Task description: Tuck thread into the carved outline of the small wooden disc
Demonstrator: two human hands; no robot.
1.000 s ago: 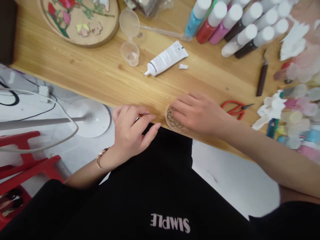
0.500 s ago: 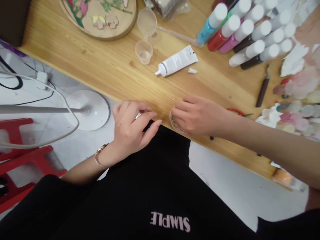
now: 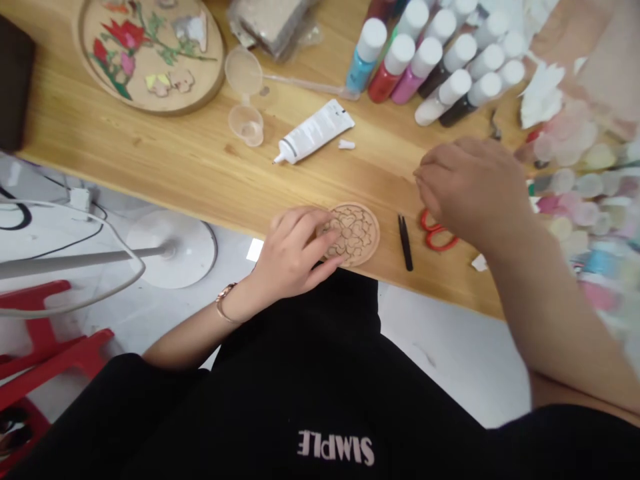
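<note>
A small round wooden disc (image 3: pixel 356 233) with cut-out heart shapes lies at the near edge of the wooden table (image 3: pixel 165 160). My left hand (image 3: pixel 295 253) rests on the disc's left side, its fingers pressing it down. My right hand (image 3: pixel 470 190) hovers to the right above red scissors (image 3: pixel 434 231), fingers curled and motion-blurred; nothing shows in it. Black tweezers (image 3: pixel 405 241) lie between the disc and the scissors.
A white glue tube (image 3: pixel 315 131) and its cap (image 3: pixel 346 144) lie mid-table. Small clear cups (image 3: pixel 246 123), a painted round wooden plaque (image 3: pixel 150 50), several paint bottles (image 3: pixel 430 60) and pastel paper pieces (image 3: pixel 575 173) fill the back and right. A fan base (image 3: pixel 173 248) stands on the floor.
My right hand has lifted off the disc and moved right, over the scissors. My left hand has moved right onto the disc, which now lies uncovered.
</note>
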